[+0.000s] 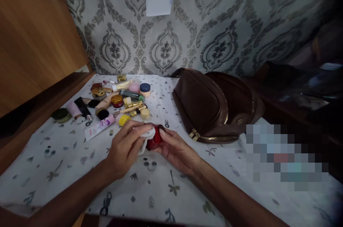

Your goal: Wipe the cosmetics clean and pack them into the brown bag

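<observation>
A small dark red container (154, 140), perhaps a glass jar or bottle, is held in my right hand (178, 150), thumb at its near right side and fingers beneath. My left hand (125, 144) grips a white cloth (147, 136) and presses it against the red container's left side. Both hands are just above the patterned sheet, in the middle of the view. Beyond my left hand lie a yellow-capped item (123, 119) and a white and purple tube (99, 127). Part of the red container is hidden by the cloth and fingers.
Several cosmetics, among them a red jar with a gold lid (117, 100) and a blue-lidded jar (145, 89), are spread at the back left. A brown leather bag (199, 103) sits at the right. A wooden cabinet (40, 30) borders the left; a patterned wall (184, 41) stands behind.
</observation>
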A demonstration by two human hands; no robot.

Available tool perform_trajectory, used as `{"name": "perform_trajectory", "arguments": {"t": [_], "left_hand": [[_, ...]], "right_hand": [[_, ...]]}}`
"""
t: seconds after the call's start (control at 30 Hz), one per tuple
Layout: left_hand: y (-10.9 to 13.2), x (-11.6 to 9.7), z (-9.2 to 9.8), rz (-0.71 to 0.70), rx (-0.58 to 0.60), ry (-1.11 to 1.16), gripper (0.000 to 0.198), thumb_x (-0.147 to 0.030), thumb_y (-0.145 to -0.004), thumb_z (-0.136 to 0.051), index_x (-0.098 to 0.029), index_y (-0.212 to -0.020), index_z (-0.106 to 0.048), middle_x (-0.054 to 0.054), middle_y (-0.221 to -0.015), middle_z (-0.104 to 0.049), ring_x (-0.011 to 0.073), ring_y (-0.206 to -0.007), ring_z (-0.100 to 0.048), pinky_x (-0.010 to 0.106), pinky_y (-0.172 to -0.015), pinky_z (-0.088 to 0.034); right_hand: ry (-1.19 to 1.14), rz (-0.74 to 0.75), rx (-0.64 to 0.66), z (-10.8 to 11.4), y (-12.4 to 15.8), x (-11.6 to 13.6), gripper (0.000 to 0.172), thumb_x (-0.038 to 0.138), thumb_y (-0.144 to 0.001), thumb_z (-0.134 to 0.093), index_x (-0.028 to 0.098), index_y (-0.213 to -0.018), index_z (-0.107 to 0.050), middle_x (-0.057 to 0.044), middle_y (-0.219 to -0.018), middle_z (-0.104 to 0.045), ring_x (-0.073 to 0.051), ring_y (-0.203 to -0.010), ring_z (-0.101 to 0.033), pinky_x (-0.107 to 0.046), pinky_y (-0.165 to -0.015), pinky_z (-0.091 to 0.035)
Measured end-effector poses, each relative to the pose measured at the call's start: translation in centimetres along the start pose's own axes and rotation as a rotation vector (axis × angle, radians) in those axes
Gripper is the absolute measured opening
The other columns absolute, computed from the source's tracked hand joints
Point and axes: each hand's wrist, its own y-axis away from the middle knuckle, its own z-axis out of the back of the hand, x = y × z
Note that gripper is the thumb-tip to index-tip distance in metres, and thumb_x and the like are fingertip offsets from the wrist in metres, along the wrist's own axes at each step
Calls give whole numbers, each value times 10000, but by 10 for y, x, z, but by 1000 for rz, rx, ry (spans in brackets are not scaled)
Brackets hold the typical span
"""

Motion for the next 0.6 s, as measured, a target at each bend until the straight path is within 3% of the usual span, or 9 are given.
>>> {"name": "perform_trajectory", "arguments": {"t": [0.23, 0.6], "left_hand": [[-2, 9, 0, 163, -23, -14, 233, -120, -955, -518, -197, -1143, -631, 44, -1000, -649, 163, -937, -616, 289, -822, -502], [-1, 6, -2, 191, 41, 26, 246, -155, -965, -510, -222, -1172, -626, 41, -956, -651, 168, -881, -626, 289, -767, -512]], "right_hand": [[-75, -18, -23, 1, 1, 2, 327, 366, -787, -793, 149, -1026, -748, -65, -995, -766, -148, -861, -698, -262, -789, -559], [-186, 1, -133, 6, -1, 4, 277, 345, -821, -768, 172, -1036, -734, -62, -1093, -753, -171, -967, -690, -275, -806, -590]]}}
